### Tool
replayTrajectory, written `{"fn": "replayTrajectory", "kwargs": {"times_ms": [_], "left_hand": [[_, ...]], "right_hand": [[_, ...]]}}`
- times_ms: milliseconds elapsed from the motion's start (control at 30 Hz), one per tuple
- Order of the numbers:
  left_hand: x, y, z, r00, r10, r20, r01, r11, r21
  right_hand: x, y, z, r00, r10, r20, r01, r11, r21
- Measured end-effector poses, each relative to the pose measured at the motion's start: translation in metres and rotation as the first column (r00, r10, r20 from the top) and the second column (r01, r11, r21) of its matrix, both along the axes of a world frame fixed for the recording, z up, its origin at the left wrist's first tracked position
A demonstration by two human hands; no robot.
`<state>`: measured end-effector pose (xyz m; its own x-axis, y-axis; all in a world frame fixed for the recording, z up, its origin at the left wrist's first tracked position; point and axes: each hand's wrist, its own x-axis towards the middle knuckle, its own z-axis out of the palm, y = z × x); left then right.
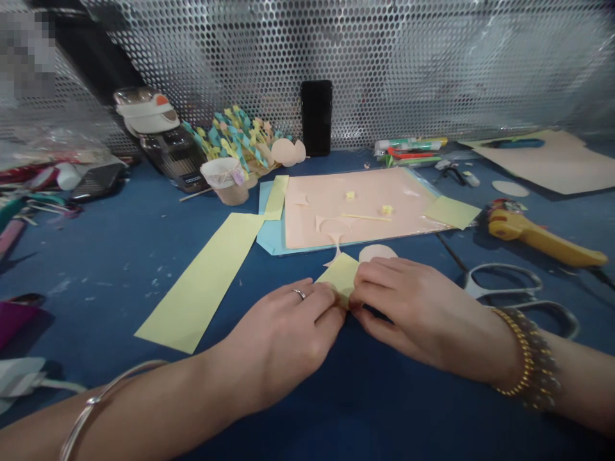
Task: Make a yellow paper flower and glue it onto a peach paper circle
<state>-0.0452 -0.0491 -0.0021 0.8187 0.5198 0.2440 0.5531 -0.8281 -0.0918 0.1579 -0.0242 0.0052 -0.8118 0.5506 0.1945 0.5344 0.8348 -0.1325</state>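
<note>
Grip: left hand (288,333) and right hand (418,314) both pinched a small yellow paper piece (342,274) at its near end, over the blue table (288,410). Round pink paper cutout (378,252) lay just beyond the right fingers. Scissors (504,285) near right wrist; long yellow paper strip (202,282) left of the hands. Farther off: pink sheet (360,198), upright black smartphone (316,118). Bottle (175,150) had small markings, too small to read.

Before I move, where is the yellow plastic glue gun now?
In the head view, the yellow plastic glue gun lies at the right side, just beyond the grey-handled scissors.
</note>
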Motion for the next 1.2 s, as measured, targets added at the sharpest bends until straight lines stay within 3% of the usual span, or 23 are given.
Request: {"fn": "replayTrajectory", "kwargs": {"times_ms": [367, 1033, 1200], "left_hand": [[0.0005, -0.0013, 0.0001, 1.0, -0.009, -0.011, 0.009, 1.0, 0.028], [0.0023, -0.0033, -0.0014, 0.997, -0.059, -0.04, 0.065, 0.982, 0.179], [0.0001, -0.0034, -0.0012, 0.997, -0.06, -0.044, 0.066, 0.985, 0.157]], "right_hand": [[0.0025, -0.0005, 0.0019, 1.0, 0.029, -0.003, -0.029, 0.999, 0.018], [0.0048, -0.0004, -0.0001, 0.984, 0.099, 0.146, -0.139, 0.946, 0.292], [0.0065, -0.0006, -0.0009, 0.987, 0.087, 0.138, -0.124, 0.95, 0.288]]}}
